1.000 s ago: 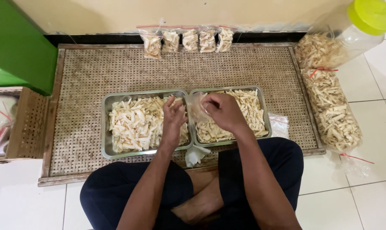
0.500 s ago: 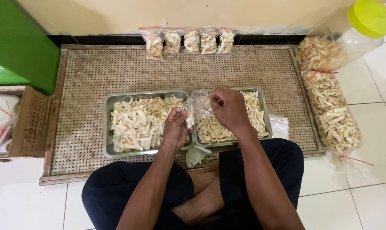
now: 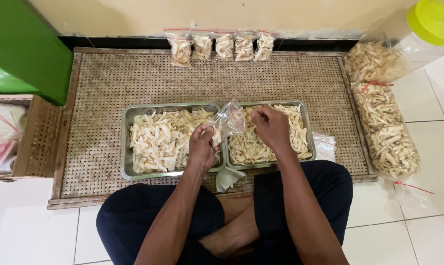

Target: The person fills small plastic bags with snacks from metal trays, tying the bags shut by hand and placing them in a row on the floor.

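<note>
Woven rattan mat [image 3: 133, 78] in a wooden frame, lying on white floor tiles, carries everything. Person sits cross-legged at its near edge.

Two steel trays side by side near the near edge, touching or almost so. Left tray [image 3: 126, 147] heaped with pale chip strips; right tray [image 3: 306, 122] holds a thinner layer of the same.

Small clear bag [image 3: 230, 120] with a red strip at its mouth, held up over the seam between the trays. Left hand [image 3: 202, 145] closed on the bag's lower left side, fingers curled, thumb pinching the plastic. Right hand [image 3: 270, 126] at the bag's right side, over the right tray, fingers bunched together at the tips; cannot tell whether they pinch chips or the bag's edge.

Far edge of the mat: row of five filled small bags [image 3: 223, 46], standing against the wall base, touching one another.

Off the right edge: long clear sack [image 3: 384, 132] full of chips, lying on the tiles. Above it, at the far right corner, a clear jar [image 3: 403, 46] on its side with a yellow-green lid.

Flat empty bags [image 3: 325, 146] just right of the right tray. Crumpled plastic [image 3: 228, 177] at the near edge between the knees.

Green box [image 3: 23, 49] over the far left corner.
</note>
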